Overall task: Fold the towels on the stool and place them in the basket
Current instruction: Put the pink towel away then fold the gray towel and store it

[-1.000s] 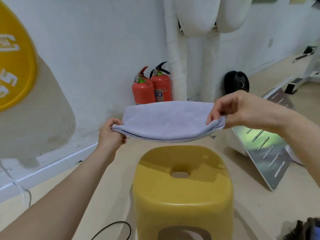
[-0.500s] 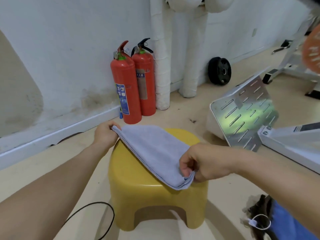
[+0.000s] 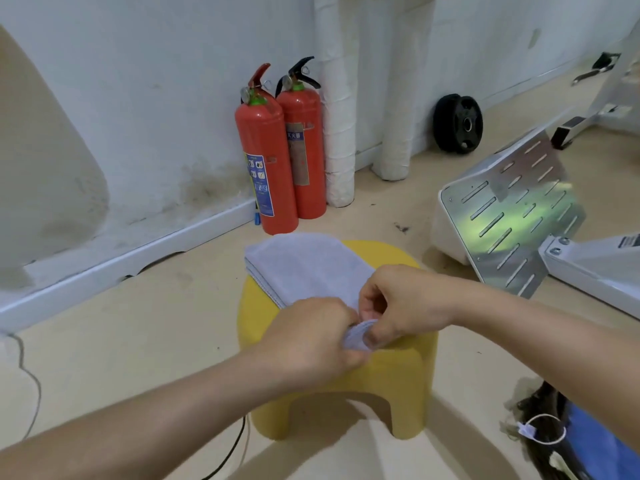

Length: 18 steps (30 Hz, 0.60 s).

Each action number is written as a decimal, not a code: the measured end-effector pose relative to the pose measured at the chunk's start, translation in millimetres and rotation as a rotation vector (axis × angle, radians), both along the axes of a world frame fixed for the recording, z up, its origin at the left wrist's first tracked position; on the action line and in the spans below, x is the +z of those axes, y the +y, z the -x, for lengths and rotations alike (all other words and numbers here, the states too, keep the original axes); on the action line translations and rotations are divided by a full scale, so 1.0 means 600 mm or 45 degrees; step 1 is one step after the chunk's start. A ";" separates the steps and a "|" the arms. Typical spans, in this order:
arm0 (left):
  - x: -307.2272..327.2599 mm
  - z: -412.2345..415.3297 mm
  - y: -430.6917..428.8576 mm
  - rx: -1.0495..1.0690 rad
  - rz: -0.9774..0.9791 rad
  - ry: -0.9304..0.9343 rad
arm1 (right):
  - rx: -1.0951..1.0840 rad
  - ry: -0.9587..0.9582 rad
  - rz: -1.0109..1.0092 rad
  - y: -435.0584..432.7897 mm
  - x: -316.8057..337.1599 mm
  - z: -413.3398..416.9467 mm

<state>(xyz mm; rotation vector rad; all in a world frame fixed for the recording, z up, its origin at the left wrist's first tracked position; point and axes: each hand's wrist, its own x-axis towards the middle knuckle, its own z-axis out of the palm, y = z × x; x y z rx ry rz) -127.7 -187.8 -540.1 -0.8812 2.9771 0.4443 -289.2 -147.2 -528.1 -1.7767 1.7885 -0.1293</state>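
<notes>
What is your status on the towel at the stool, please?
Left hand and right hand both pinch near end of towel. It lies folded on yellow stool. Black cable on floor beside stool, apart from hands.

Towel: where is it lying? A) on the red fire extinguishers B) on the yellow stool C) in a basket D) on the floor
B: the towel lies on top of the yellow stool, while the left hand and the right hand pinch its near end.
</notes>
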 end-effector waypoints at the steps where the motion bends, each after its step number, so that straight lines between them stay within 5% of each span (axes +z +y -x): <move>1: -0.001 -0.004 -0.010 0.005 -0.073 0.068 | 0.022 -0.030 0.000 0.002 0.006 -0.001; 4: 0.007 -0.015 -0.040 -0.056 -0.425 0.157 | 0.164 0.051 -0.101 0.010 0.018 0.006; 10: 0.025 -0.035 -0.062 -0.229 -0.908 -0.084 | 0.233 0.018 -0.249 0.016 0.038 0.025; 15: 0.021 -0.042 -0.059 -0.233 -1.354 -0.193 | 0.306 -0.323 -0.535 0.022 0.036 0.023; 18: 0.014 -0.050 -0.071 -0.086 -1.565 -0.094 | 0.152 -0.569 -0.460 0.019 0.017 0.031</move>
